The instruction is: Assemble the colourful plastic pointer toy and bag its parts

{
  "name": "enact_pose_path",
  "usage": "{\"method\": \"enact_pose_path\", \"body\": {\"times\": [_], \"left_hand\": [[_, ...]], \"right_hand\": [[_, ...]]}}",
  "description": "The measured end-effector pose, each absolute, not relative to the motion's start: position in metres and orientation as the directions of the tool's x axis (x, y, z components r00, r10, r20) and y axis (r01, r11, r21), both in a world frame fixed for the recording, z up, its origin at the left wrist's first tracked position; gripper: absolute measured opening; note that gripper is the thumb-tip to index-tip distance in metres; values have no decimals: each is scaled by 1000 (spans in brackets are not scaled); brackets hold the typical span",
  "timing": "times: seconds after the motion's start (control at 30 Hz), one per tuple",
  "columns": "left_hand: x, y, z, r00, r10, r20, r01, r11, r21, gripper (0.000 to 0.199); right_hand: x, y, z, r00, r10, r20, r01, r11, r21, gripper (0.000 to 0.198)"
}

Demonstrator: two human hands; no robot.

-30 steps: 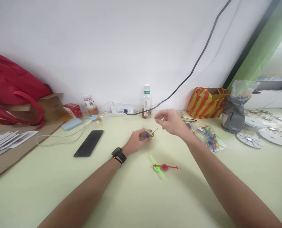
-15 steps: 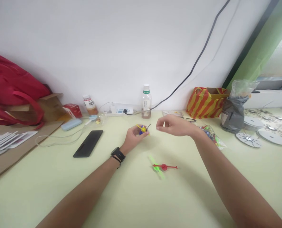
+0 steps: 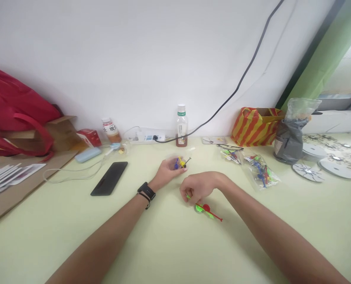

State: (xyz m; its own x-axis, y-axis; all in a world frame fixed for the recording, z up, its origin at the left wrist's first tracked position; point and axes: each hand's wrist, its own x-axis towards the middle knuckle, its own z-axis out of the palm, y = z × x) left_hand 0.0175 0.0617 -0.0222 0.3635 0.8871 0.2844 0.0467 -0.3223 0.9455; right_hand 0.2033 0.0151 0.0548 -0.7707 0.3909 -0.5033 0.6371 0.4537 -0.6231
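Note:
My left hand (image 3: 168, 170) is closed around a small bunch of plastic spinner arrows (image 3: 181, 162), with yellow, blue and black ones showing past the fingers. Nearer to me, my right hand (image 3: 199, 184) is bent down to the table, fingertips pinched on the ends of two more arrows. One is a bright green spinner arrow (image 3: 199, 208), the other a red spinner arrow (image 3: 207, 208); they lie side by side, slanting away from the fingers. The fingers hide their far tips.
Clear bags of coloured arrows (image 3: 262, 172) lie right, near a striped bag (image 3: 255, 125) and white discs (image 3: 307, 172). A bottle (image 3: 181, 128) stands by the wall. A black phone (image 3: 109, 178) and a red bag (image 3: 18, 102) are left.
My right hand has moved down and left onto the green and red arrows and grasped their ends. The arrows now lie nearly parallel. My left hand has stayed almost still.

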Motion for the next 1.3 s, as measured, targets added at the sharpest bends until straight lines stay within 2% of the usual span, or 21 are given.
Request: {"method": "enact_pose_path", "body": {"times": [0.13, 0.37, 0.53, 0.63, 0.73, 0.87, 0.93, 1.07, 1.17, 1.3], "left_hand": [[18, 63, -22, 408, 882, 237, 53, -282, 958, 39], [22, 58, -18, 368, 898, 240, 78, -287, 955, 42], [20, 63, -3, 207, 899, 385, 46, -402, 914, 44], [14, 71, 15, 146, 864, 481, 97, -497, 862, 33], [7, 75, 33, 129, 847, 515, 211, -531, 820, 30], [3, 71, 49, 160, 822, 547, 222, -570, 791, 28], [5, 65, 56, 172, 792, 586, 246, -611, 753, 30], [8, 51, 67, 250, 714, 654, 394, -692, 605, 16], [9, 46, 73, 320, 666, 674, 486, -726, 487, 23], [9, 45, 76, 384, 663, 643, 527, -729, 437, 20]], "right_hand": [[212, 19, 58, -782, 441, -440, 605, 370, -705, 13], [232, 27, 72, -772, 560, -301, 501, 244, -830, 7], [241, 30, 78, -746, 594, -301, 523, 242, -817, 8], [242, 30, 80, -740, 621, -259, 516, 277, -810, 9], [245, 29, 84, -726, 656, -205, 490, 284, -824, 10], [250, 27, 92, -680, 726, -101, 470, 326, -820, 13], [253, 26, 97, -645, 764, -35, 455, 346, -821, 14], [258, 23, 104, -572, 815, 91, 406, 378, -832, 18], [260, 22, 108, -538, 831, 140, 390, 394, -832, 22], [262, 20, 112, -481, 852, 209, 387, 420, -821, 25]]}}
